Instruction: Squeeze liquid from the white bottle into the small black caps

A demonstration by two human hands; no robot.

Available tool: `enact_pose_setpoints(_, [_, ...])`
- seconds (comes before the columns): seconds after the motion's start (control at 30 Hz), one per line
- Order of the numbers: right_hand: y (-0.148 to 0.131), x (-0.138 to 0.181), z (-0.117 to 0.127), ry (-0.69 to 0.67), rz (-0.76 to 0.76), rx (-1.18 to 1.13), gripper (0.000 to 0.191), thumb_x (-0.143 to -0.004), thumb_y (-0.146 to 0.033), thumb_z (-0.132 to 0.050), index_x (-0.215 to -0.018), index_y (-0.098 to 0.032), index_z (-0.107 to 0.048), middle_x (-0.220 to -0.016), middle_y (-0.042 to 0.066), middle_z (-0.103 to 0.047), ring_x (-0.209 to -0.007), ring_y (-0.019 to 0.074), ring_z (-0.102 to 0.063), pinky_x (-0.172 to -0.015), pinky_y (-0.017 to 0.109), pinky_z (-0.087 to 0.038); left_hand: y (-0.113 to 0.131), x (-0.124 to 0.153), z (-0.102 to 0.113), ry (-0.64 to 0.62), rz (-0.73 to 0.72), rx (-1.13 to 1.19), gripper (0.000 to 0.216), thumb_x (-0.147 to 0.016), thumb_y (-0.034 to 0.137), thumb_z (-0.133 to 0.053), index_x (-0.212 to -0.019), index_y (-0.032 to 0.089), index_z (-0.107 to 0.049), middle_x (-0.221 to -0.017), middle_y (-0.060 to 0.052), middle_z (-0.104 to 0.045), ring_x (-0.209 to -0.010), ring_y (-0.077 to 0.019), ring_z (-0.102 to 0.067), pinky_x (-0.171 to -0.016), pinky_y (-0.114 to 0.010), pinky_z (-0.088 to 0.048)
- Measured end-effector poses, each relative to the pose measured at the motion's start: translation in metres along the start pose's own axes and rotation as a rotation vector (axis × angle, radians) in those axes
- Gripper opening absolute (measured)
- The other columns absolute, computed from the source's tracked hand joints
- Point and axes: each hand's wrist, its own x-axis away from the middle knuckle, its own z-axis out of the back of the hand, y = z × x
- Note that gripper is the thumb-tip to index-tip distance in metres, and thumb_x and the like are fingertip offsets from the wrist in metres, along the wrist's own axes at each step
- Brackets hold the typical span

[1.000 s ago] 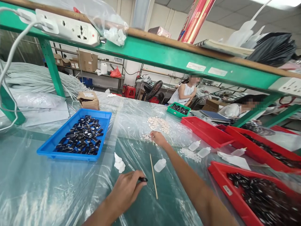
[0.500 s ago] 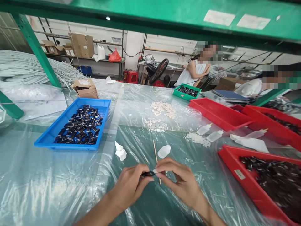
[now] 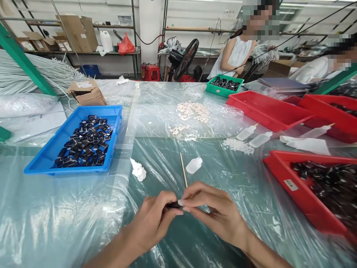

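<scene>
My left hand [image 3: 152, 219] pinches a small black part [image 3: 173, 205] low in the middle of the view. My right hand [image 3: 214, 214] meets it from the right, its fingertips pressing a tiny white piece against the black part's end. Just beyond the hands a thin wooden stick [image 3: 183, 169] lies on the plastic-covered table [image 3: 69, 216], with a small white bottle [image 3: 194, 165] beside it. Further back sits a heap of small white pieces [image 3: 192, 110].
A blue tray [image 3: 50, 158] of black parts sits at the left, a red tray [image 3: 279, 165] of black parts at the right, more red trays [image 3: 264, 108] behind. Squeeze bottles [image 3: 252, 136], a crumpled white wad [image 3: 138, 170] and a cardboard box [image 3: 87, 93] lie around. Two people sit at the far side.
My right hand came back from the heap of white pieces to the left hand, bringing a white piece to the black part. The view has tilted down.
</scene>
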Motion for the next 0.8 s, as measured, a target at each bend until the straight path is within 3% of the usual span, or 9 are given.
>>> enact_pose_setpoints(0.17, [0.001,0.006,0.0,-0.047,-0.009,-0.021,0.02,-0.126,-0.035,-0.084,-0.137,-0.05,-0.088,-0.114,0.003,-0.092,-0.086,0.0221,-0.092,-0.074,0.031,-0.078,0.005,0.005,-0.005,-0.011,0.109,0.144,0.013,-0.099,0.032,-0.053,-0.091,0.027,-0.043,-0.06,0.012,-0.037,-0.048,-0.0071,-0.032,-0.045,-0.017,-0.027])
enact_pose_setpoints(0.37, [0.002,0.002,0.001,-0.099,0.044,-0.076,0.021,-0.128,-0.031,-0.082,-0.14,-0.046,-0.092,-0.115,0.002,-0.093,-0.088,0.0177,-0.09,-0.076,0.027,-0.074,0.001,0.007,-0.009,0.036,0.059,0.123,0.01,-0.097,0.03,-0.055,-0.094,0.028,-0.046,-0.06,0.011,-0.04,-0.048,-0.0078,-0.035,-0.046,-0.017,-0.031])
enact_pose_setpoints(0.43, [0.014,-0.003,0.024,-0.101,0.016,-0.043,0.012,-0.125,-0.046,-0.089,-0.132,-0.041,-0.097,-0.114,0.004,-0.093,-0.092,0.0208,-0.091,-0.076,0.031,-0.074,-0.002,0.009,-0.009,0.008,0.069,0.095,0.01,-0.096,0.032,-0.055,-0.096,0.029,-0.046,-0.064,0.009,-0.047,-0.052,-0.0096,-0.042,-0.048,-0.018,-0.036])
enact_pose_setpoints(0.5, [0.038,-0.009,0.064,0.055,-0.118,0.073,0.04,-0.113,-0.073,-0.095,-0.112,-0.033,-0.098,-0.106,0.008,-0.091,-0.096,0.0264,-0.089,-0.081,0.038,-0.075,-0.007,0.01,-0.01,-0.024,0.111,0.075,0.009,-0.095,0.033,-0.054,-0.098,0.03,-0.047,-0.072,0.006,-0.053,-0.057,-0.0119,-0.049,-0.05,-0.019,-0.041])
enact_pose_setpoints(0.53, [0.053,-0.012,0.088,0.239,-0.248,0.186,0.055,-0.107,-0.085,-0.094,-0.101,-0.03,-0.094,-0.1,0.008,-0.089,-0.096,0.027,-0.087,-0.083,0.04,-0.075,-0.01,0.011,-0.011,-0.055,0.141,0.078,0.008,-0.095,0.033,-0.053,-0.1,0.03,-0.047,-0.076,0.005,-0.055,-0.06,-0.0126,-0.051,-0.052,-0.02,-0.043])
enact_pose_setpoints(0.6, [0.085,-0.015,0.136,0.48,-0.405,0.352,0.056,-0.12,-0.077,-0.077,-0.107,-0.024,-0.089,-0.107,0.012,-0.089,-0.1,0.0255,-0.083,-0.097,0.043,-0.073,-0.014,0.012,-0.013,-0.126,0.196,0.106,0.005,-0.096,0.033,-0.05,-0.099,0.031,-0.046,-0.079,0.005,-0.056,-0.061,-0.013,-0.053,-0.055,-0.02,-0.047])
enact_pose_setpoints(0.67, [0.115,-0.015,0.173,0.627,-0.539,0.494,0.048,-0.125,-0.063,-0.075,-0.107,-0.02,-0.085,-0.104,0.011,-0.086,-0.097,0.0233,-0.079,-0.103,0.045,-0.072,-0.017,0.013,-0.014,-0.167,0.223,0.114,0.005,-0.097,0.035,-0.048,-0.098,0.031,-0.045,-0.078,0.006,-0.053,-0.062,-0.0133,-0.052,-0.057,-0.021,-0.048])
enact_pose_setpoints(0.8, [0.152,-0.01,0.198,0.677,-0.712,0.668,0.039,-0.124,-0.057,-0.088,-0.128,-0.018,-0.086,-0.121,0.007,-0.088,-0.107,0.022,-0.084,-0.107,0.045,-0.077,-0.016,0.011,-0.011,-0.162,0.217,0.081,0.013,-0.093,0.04,-0.051,-0.089,0.029,-0.045,-0.069,0.007,-0.045,-0.058,-0.013,-0.047,-0.052,-0.02,-0.043])
